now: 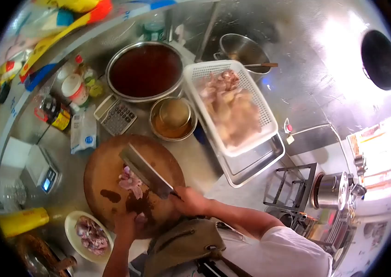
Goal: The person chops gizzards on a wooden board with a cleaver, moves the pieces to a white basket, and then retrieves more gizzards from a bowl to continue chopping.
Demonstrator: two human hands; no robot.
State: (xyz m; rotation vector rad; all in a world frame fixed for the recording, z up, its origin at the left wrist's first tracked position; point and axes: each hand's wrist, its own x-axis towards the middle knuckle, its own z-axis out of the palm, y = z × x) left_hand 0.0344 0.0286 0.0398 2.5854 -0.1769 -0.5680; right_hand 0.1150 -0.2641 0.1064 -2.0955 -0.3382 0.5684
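Observation:
My right hand [190, 201] is wrapped around the handle of a cleaver [144, 170]. Its broad blade slants up and left over the round wooden chopping board [101, 171]. Beside the blade, pieces of raw meat [131, 182] lie on the board, with dark wet patches nearby. Low on the board, my left hand [125, 224] is closed at a small pinkish piece of meat [141, 218]; its fingers show only in part. An oval pale bowl [72, 231] of cut raw meat stands left of this hand.
Behind the board are a calculator [117, 116], a small metal bowl [156, 129] and a large basin of dark red liquid [145, 69]. A white perforated basket [196, 71] of raw meat rests partly over a metal tray [250, 171]. A digital scale [43, 168] and bottles [53, 112] line the left.

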